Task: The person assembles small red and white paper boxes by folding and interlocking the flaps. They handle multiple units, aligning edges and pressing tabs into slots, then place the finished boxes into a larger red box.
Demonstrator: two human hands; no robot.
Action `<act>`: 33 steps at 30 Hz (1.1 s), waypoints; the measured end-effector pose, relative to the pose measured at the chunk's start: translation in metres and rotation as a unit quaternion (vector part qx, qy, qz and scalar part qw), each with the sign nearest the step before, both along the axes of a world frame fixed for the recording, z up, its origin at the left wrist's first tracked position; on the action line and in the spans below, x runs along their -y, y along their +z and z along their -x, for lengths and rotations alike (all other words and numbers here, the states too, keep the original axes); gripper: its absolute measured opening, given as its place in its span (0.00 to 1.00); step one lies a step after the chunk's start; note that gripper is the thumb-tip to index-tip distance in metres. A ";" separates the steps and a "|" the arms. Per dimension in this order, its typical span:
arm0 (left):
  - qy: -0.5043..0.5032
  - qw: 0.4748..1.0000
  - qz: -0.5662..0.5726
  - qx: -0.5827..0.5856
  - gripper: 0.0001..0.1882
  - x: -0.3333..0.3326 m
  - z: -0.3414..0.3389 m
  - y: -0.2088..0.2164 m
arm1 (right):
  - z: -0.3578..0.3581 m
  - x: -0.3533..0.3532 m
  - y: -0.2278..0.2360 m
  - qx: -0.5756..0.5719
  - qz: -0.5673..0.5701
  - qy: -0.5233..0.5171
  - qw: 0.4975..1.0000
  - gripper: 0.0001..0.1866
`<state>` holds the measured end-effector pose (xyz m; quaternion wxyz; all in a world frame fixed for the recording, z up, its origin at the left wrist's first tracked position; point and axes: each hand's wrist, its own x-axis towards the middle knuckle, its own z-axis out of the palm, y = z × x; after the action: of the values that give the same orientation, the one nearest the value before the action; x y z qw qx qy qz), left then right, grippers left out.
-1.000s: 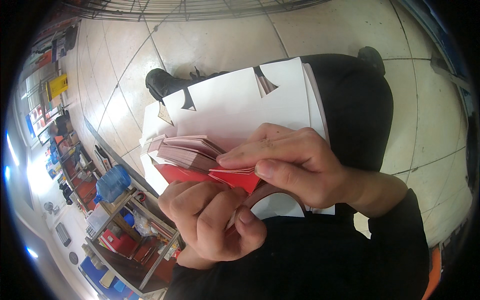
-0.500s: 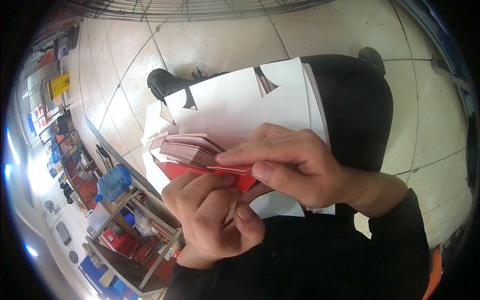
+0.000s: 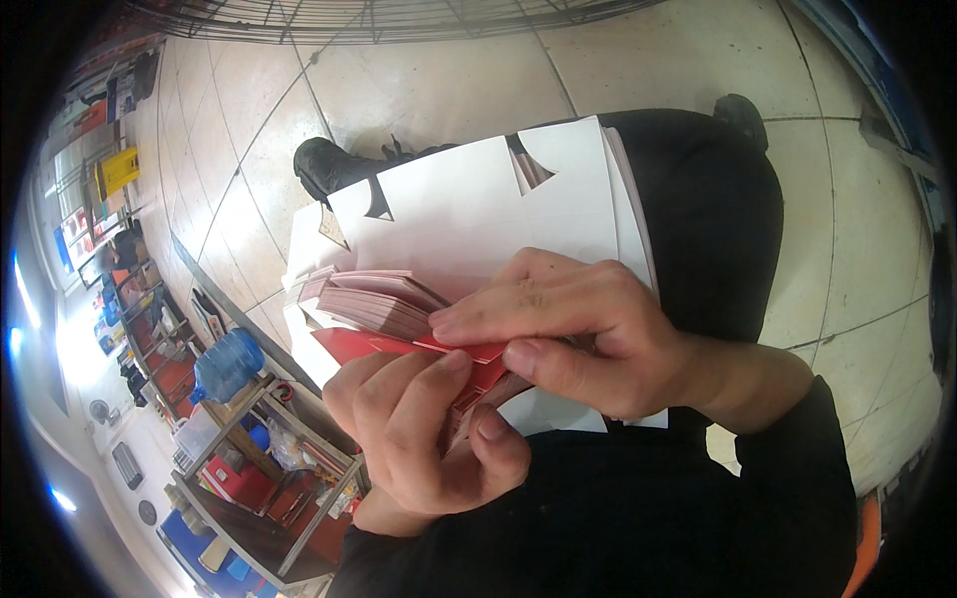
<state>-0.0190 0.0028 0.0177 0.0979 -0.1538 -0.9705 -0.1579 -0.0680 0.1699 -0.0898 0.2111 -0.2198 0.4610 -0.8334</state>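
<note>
My left hand [image 3: 424, 434] grips a thick stack of red and pink flat cards [image 3: 374, 309] from below, fingers curled over its lower edge. Across the top of the same stack lies my right hand [image 3: 578, 334], pinching one red card [image 3: 454, 349] between thumb and fingers. Beneath both hands, white flat sheets with cut notches [image 3: 478, 194] rest on my lap, over black trousers [image 3: 713, 214].
A black shoe [image 3: 329, 164] stands on the pale tiled floor [image 3: 419, 85]. At the lower left a shelf rack [image 3: 264, 468] holds red items, with a blue water bottle [image 3: 227, 364] on it. A wire grid [image 3: 379, 15] runs along the top.
My left fingers have shifted slightly along the stack's lower edge and the right thumb has slid over the red card. The stack stays in place.
</note>
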 end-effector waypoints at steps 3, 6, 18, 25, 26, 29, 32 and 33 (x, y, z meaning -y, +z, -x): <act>-0.009 1.000 0.010 0.002 0.16 0.001 0.000 0.001 | 0.000 0.000 0.000 0.001 0.000 0.001 1.000 0.21; -0.019 1.000 0.012 0.007 0.16 0.003 0.000 0.000 | 0.000 0.000 -0.001 0.001 -0.003 -0.005 1.000 0.21; -0.019 1.000 -0.009 -0.001 0.18 0.002 0.009 -0.009 | 0.005 -0.003 0.005 -0.027 -0.070 -0.014 0.997 0.21; -0.001 0.998 -0.061 0.001 0.18 0.002 0.020 -0.016 | 0.005 -0.010 0.022 -0.032 -0.142 0.003 0.989 0.24; 0.001 0.997 -0.074 0.006 0.19 0.003 0.020 -0.014 | 0.003 -0.011 0.024 -0.034 -0.153 0.013 0.988 0.25; -0.004 0.996 -0.092 0.000 0.21 0.006 0.017 -0.007 | -0.002 -0.011 0.029 -0.053 -0.167 0.013 0.984 0.29; -0.016 0.998 -0.053 0.001 0.22 0.011 0.010 0.003 | -0.010 -0.009 0.035 -0.032 -0.159 0.021 0.987 0.31; -0.018 0.999 -0.032 0.005 0.22 0.013 0.008 0.007 | -0.013 -0.008 0.038 -0.006 -0.145 0.019 0.989 0.31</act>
<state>-0.0273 -0.0102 0.0249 0.0950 -0.1668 -0.9625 -0.1916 -0.0548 0.1782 -0.0521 0.2538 -0.2012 0.5738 -0.7522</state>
